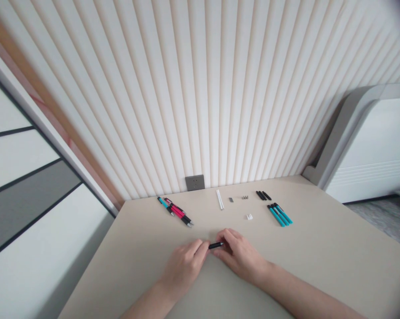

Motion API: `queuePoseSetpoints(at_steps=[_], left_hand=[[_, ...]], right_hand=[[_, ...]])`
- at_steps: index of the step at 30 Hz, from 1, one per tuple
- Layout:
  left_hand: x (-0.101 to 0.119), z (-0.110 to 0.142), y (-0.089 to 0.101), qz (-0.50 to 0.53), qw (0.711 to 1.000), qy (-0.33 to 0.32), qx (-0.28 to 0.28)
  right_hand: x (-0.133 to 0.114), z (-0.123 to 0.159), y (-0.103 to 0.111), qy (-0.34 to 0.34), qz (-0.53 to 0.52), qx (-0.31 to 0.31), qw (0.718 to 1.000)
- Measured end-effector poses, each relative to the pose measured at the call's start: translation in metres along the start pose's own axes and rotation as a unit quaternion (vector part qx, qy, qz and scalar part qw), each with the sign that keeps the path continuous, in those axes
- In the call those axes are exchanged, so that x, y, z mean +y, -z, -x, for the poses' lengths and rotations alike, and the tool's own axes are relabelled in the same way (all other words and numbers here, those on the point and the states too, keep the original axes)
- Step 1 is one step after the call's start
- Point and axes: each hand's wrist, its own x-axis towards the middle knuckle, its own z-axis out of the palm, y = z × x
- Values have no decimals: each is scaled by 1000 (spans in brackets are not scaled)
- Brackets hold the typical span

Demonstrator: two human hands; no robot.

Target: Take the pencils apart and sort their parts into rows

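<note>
Beige table stands below a ribbed white wall, and on it the left hand pinches the end of a short black pen, whose long axis lies sideways toward the right hand, curled very near its other end, but I cannot tell if it has hold

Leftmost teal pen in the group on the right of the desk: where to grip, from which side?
Best mid-barrel, coming from above and its left. The leftmost teal pen lies flat and slanted, with the other teal pens close along its right, so the left side is open for the fingers.
</note>
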Motion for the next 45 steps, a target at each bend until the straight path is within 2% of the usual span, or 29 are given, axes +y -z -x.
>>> queuePoseSetpoints(at_steps=[5, 9, 13, 18, 22, 26, 30, 35, 39, 45], left_hand=[[1, 0, 1, 1, 1000, 7, 18], [1, -1, 0, -2, 1000, 18, 12], [1, -1, 0, 1, 1000, 14, 7], [1, -1, 0, -8, 1000, 21, 10], [2, -1, 2, -10, 1000, 15, 9], [2, -2, 2, -10, 1000, 20, 5], [1, -2, 2, 0, 1000, 18, -4], [1, -2, 3, 3, 1000, 27, -5], [2, -3, 4, 2, 1000, 20, 2], [2, -4, 6, 2, 999, 33, 9]], right_hand=[[1, 0, 2, 3, 11, -27, 1000], [2, 0, 1, -12, -10, -1, 1000], [1, -1, 1, 8, -2, -18, 1000], [-1, -2, 2, -39, -8, -3, 999], [2, -1, 1, 4, -8, -25, 1000], [5, 0, -1, -10, 0, -3, 1000], [4, 0, -1, 9, -11, -12, 1000], [1, -1, 1, -14, -12, -6, 1000], [2, -2, 2, 14, -19, -17, 1000], [4, -1, -2, -27, -35, 12, 999]])
